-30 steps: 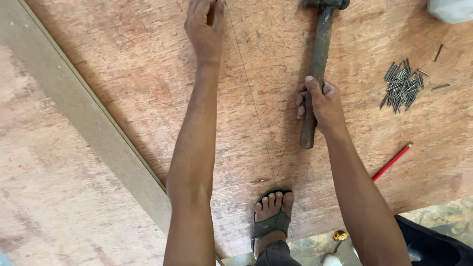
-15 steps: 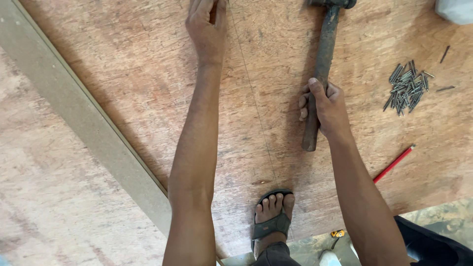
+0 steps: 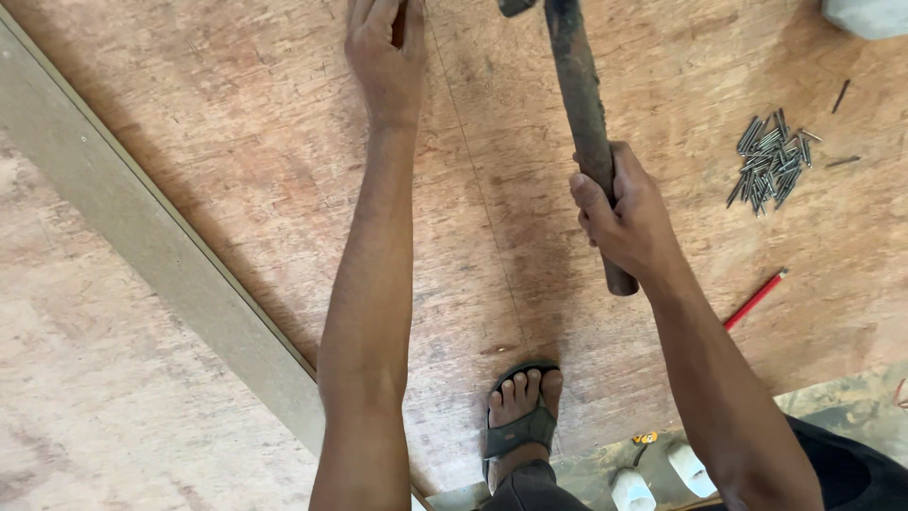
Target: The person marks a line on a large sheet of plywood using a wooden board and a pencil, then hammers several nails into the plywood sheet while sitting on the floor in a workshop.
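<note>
My right hand (image 3: 626, 213) grips the dark wooden handle of a hammer (image 3: 579, 104), lifted off the plywood sheet (image 3: 236, 142) and tilted up-left; its head is cut off at the top edge. My left hand (image 3: 386, 52) reaches far forward with its fingers pinched together at the top edge, beside a thin pencil line (image 3: 473, 170) drawn down the sheet. What the fingers pinch is hidden. A pile of several steel nails (image 3: 771, 163) lies on the sheet to the right of the hammer.
A red pencil (image 3: 754, 300) lies near my right forearm. A long grey board (image 3: 161, 246) runs diagonally along the sheet's left edge. My sandalled foot (image 3: 520, 416) stands on the sheet's near edge. A white object (image 3: 870, 14) sits at the top right corner.
My right hand has lifted the hammer off the plywood and swung its head left toward my left hand. The left hand has stayed in place.
</note>
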